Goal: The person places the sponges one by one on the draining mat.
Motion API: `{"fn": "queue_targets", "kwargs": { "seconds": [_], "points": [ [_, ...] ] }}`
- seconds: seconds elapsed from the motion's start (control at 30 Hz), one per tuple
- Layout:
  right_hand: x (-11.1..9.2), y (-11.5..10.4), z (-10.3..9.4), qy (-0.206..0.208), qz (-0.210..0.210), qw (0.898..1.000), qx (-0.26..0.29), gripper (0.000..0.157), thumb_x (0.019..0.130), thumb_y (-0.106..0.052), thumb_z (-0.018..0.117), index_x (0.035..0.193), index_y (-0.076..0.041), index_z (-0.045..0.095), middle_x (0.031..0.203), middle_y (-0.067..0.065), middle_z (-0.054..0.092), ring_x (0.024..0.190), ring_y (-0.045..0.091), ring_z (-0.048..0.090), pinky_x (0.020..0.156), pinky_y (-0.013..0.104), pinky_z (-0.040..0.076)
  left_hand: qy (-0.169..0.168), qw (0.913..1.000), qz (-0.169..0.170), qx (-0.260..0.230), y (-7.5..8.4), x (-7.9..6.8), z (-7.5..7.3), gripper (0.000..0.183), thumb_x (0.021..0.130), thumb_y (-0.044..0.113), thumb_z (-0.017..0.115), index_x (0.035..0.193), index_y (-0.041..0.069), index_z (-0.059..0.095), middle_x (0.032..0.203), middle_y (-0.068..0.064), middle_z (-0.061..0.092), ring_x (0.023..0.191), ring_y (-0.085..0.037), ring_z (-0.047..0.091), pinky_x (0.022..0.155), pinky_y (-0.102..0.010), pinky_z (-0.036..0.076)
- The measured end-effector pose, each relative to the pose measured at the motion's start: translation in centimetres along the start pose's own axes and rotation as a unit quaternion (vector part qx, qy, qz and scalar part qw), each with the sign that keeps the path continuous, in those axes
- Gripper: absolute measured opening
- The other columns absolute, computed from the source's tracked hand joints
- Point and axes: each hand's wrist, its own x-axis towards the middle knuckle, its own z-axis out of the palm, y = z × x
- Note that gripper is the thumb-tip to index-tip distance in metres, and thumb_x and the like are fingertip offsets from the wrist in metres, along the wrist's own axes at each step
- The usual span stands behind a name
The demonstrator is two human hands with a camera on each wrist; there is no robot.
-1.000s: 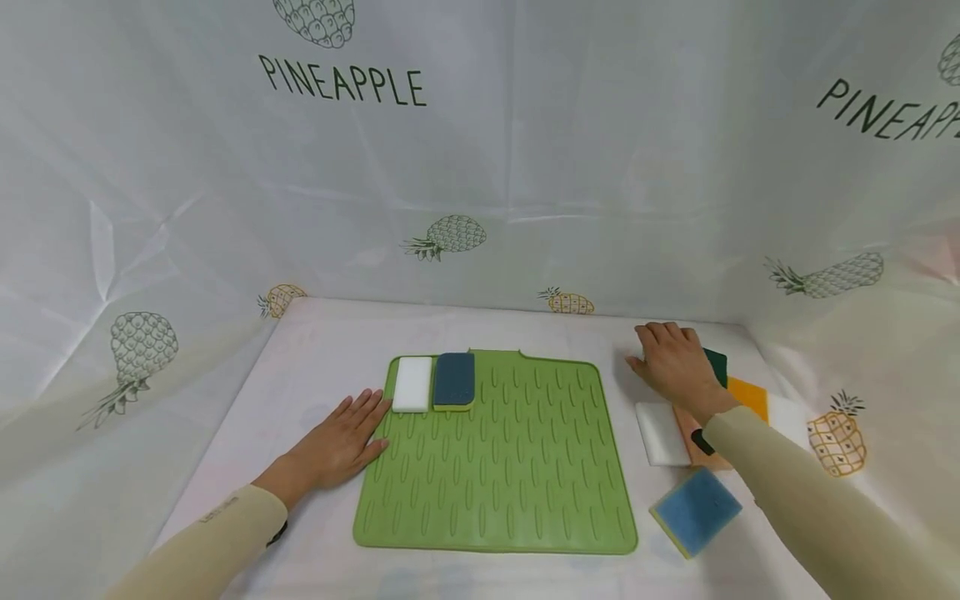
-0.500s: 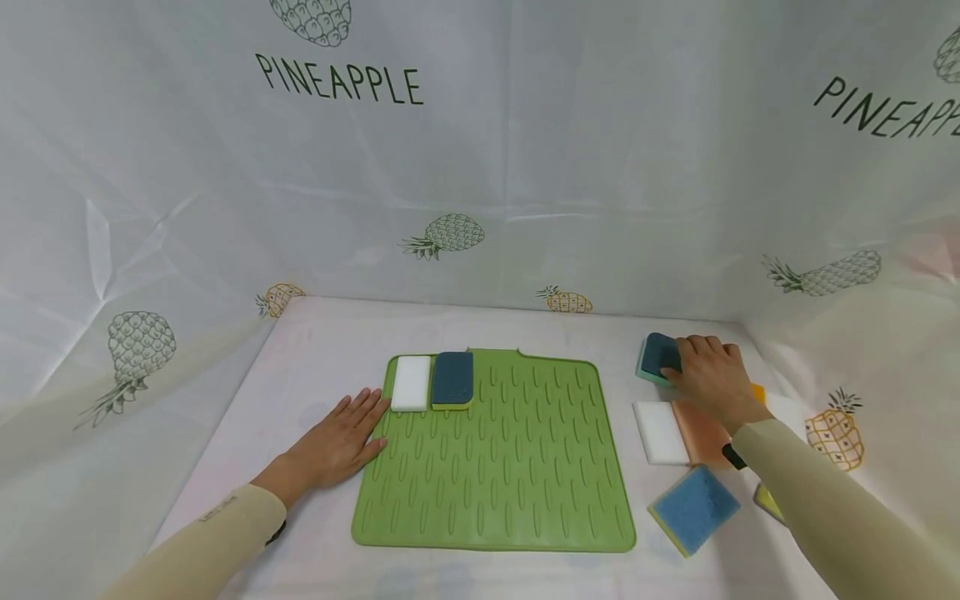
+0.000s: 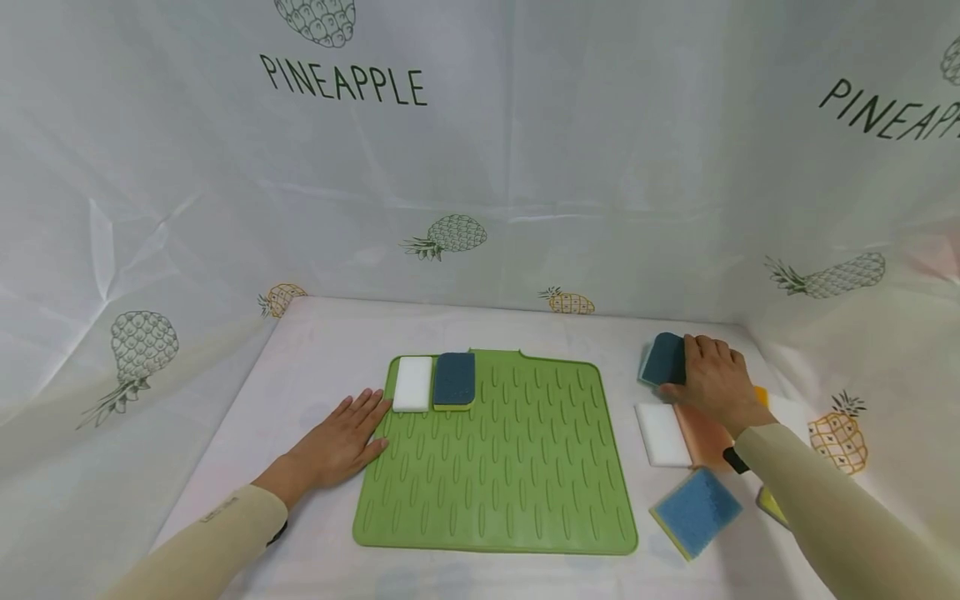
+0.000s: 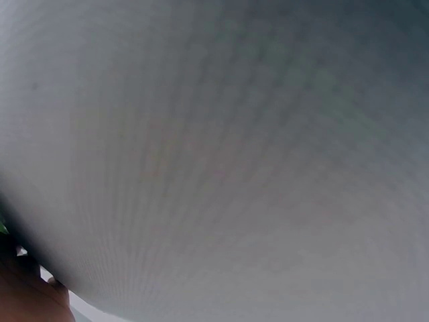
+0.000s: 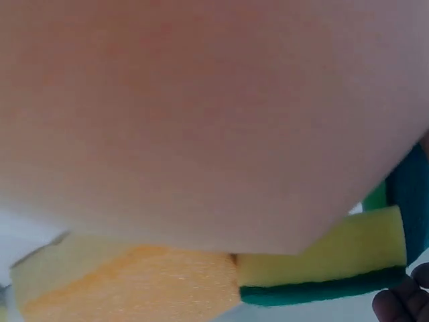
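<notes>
My left hand (image 3: 335,444) lies flat with fingers spread at the left edge of a green ridged silicone mat (image 3: 525,467). My right hand (image 3: 716,379) grips the right side of a dark blue-topped sponge (image 3: 664,358), thumb at the near side and fingers behind; the sponge tilts. In the right wrist view its blue face (image 5: 410,194) stands beside a yellow sponge with a green scouring layer (image 5: 328,261), near my dark fingertips (image 5: 387,307). A white sponge (image 3: 412,383) and a dark blue-and-yellow sponge (image 3: 454,380) sit side by side at the mat's far left corner.
Right of the mat lie a white sponge (image 3: 663,435), an orange-brown piece (image 3: 701,435) and a blue-and-yellow sponge (image 3: 696,510). A yellow piece (image 3: 772,507) shows partly beneath the right sleeve. Pineapple-printed sheeting (image 3: 600,150) encloses the table.
My right hand has moved rightward, from the far left side of the dark blue sponge to its right side, uncovering it, and the sponge has tipped slightly. The left hand stays put.
</notes>
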Motion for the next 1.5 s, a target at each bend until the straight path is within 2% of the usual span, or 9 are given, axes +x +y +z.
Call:
{"fn": "queue_targets", "kwargs": {
  "seconds": [0.23,0.37,0.5,0.67,1.0,1.3,1.5],
  "points": [
    [0.1,-0.1,0.3,0.020,0.001,1.000,0.006,0.119,0.075,-0.060,0.090,0.150,0.014,0.035,0.145,0.043,0.039,0.129,0.063,0.038,0.102,0.079,0.036,0.000,1.0000,-0.001,0.003,0.1,-0.1,0.0,0.073,0.112,0.047,0.046,0.166,0.002,0.028,0.173,-0.020,0.025,0.161,-0.040,0.022,0.130,-0.059,0.024],
    [-0.1,-0.3,0.3,0.018,-0.004,1.000,-0.011,0.123,0.075,-0.061,0.089,0.153,0.012,0.031,0.146,0.041,0.039,0.130,0.062,0.039,0.102,0.078,0.037,0.000,1.0000,0.000,0.005,0.0,-0.1,0.1,0.073,0.112,0.048,0.045,0.167,0.003,0.028,0.174,-0.019,0.024,0.162,-0.039,0.021,0.130,-0.058,0.024],
    [0.2,-0.8,0.4,0.043,-0.021,0.999,-0.019,0.121,0.076,-0.052,0.091,0.154,0.014,0.028,0.147,0.040,0.040,0.131,0.058,0.041,0.104,0.076,0.038,-0.001,1.0000,-0.001,0.002,0.0,-0.1,0.1,0.073,0.112,0.048,0.046,0.167,0.003,0.027,0.174,-0.019,0.024,0.162,-0.039,0.021,0.130,-0.058,0.023],
    [0.8,-2.3,-0.3,0.078,-0.064,0.994,-0.038,0.116,0.075,-0.049,0.092,0.149,0.017,0.032,0.144,0.040,0.041,0.127,0.056,0.042,0.102,0.072,0.040,-0.001,1.0000,-0.003,-0.002,0.1,-0.2,-0.1,0.073,0.112,0.046,0.047,0.166,0.002,0.028,0.174,-0.020,0.025,0.162,-0.039,0.021,0.130,-0.059,0.023],
    [2.3,-5.6,-1.0,0.122,-0.122,0.982,-0.076,0.110,0.070,-0.060,0.087,0.138,0.014,0.041,0.133,0.035,0.050,0.118,0.052,0.051,0.096,0.064,0.047,-0.005,1.0000,-0.004,0.003,0.1,-0.1,-0.1,0.073,0.112,0.047,0.046,0.167,0.002,0.027,0.174,-0.019,0.024,0.162,-0.039,0.021,0.130,-0.059,0.023],
    [3.1,-7.6,-1.4,0.120,-0.145,0.979,-0.079,0.112,0.070,-0.062,0.088,0.141,0.012,0.044,0.135,0.033,0.051,0.119,0.050,0.052,0.100,0.063,0.046,0.000,1.0000,-0.001,0.005,0.1,-0.1,-0.2,0.072,0.112,0.047,0.046,0.166,0.003,0.029,0.173,-0.020,0.026,0.161,-0.039,0.022,0.130,-0.059,0.024],
    [3.7,-9.0,-1.4,0.120,-0.157,0.977,-0.078,0.113,0.070,-0.064,0.088,0.142,0.012,0.044,0.135,0.033,0.052,0.118,0.049,0.052,0.100,0.062,0.046,0.020,0.9998,0.009,0.001,0.0,-0.1,0.0,0.071,0.112,0.047,0.047,0.164,0.001,0.033,0.171,-0.022,0.030,0.159,-0.043,0.027,0.127,-0.061,0.029]
  ]
}}
